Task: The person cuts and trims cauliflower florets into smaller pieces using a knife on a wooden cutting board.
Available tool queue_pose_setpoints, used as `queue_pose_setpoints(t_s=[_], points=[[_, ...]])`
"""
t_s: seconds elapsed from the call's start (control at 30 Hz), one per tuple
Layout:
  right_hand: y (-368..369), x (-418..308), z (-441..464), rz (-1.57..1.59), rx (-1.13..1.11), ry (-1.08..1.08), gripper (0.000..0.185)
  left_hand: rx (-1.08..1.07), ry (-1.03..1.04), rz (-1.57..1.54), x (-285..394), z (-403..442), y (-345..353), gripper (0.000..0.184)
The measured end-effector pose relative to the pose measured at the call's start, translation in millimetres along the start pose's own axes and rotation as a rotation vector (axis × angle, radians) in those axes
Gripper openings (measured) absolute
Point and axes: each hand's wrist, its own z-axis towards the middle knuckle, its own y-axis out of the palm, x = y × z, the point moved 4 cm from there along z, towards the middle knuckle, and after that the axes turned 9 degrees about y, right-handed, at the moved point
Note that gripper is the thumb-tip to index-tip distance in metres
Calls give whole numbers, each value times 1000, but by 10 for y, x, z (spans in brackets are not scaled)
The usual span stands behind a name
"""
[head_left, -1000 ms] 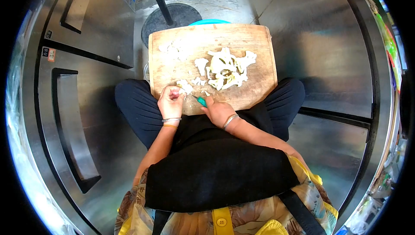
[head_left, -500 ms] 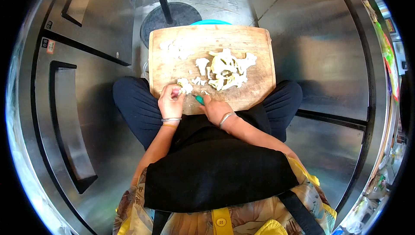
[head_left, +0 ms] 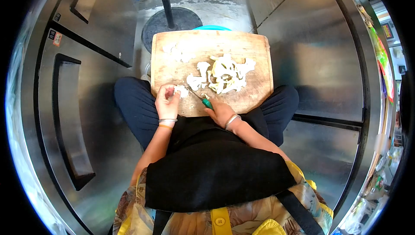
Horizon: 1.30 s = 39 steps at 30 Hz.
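Filling the left of the frame, a steel door [head_left: 108, 118] stands beside a board [head_left: 166, 74] that takes up the upper middle. At the board's upper left lie pale scraps [head_left: 179, 54], washed out by glare. Below them, left of the frame's centre, the left hand [head_left: 165, 102] is nearly closed, thumb and fingers pinching a small piece of cauliflower [head_left: 181, 91] near the board's lower left edge. That piece looks light, firm at the stem and crumbly at the head; a gentle pinch on the stem side should suit it, since squeezing the head would likely shed crumbs.

Just above and right of it, a few loose florets [head_left: 196, 82] lie on the board. Next comes a knife [head_left: 207, 103] with a green handle, its thin blade slanting up and left toward the pinched piece; whether the two touch, I cannot tell. The right hand [head_left: 222, 114], at the board's lower edge, is curled round that handle, the firmest place to grip.

Right of centre sits the largest heap of cauliflower [head_left: 229, 76], branching and uneven, probably stiff but easily snapped, best lifted by its thick stalks. A steel cabinet [head_left: 320, 62] fills the upper right.
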Motion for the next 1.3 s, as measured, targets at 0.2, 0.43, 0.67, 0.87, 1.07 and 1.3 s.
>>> queue_pose_setpoints(t_s=[0.2,0.43,0.67,0.87,1.07,1.3], points=[[-195,-16,-87,268,-160,345,28,95,-519,-818,-3,21,-85,11],[-294,-469,488,-13,146,-36,28,58,-590,-1166,-52,60,-66,24],[-86,-648,813,-421,5,21,28,24,-537,-1188,-34,60,-95,28],[-238,-612,1086,170,167,124,40,79,-513,-1137,-55,105,-91,31],[-364,-558,1707,552,192,369,31,48,-511,-1170,-47,108,-110,32],[-382,-263,1844,826,128,443,29,98,-577,-1295,-40,104,-161,35]])
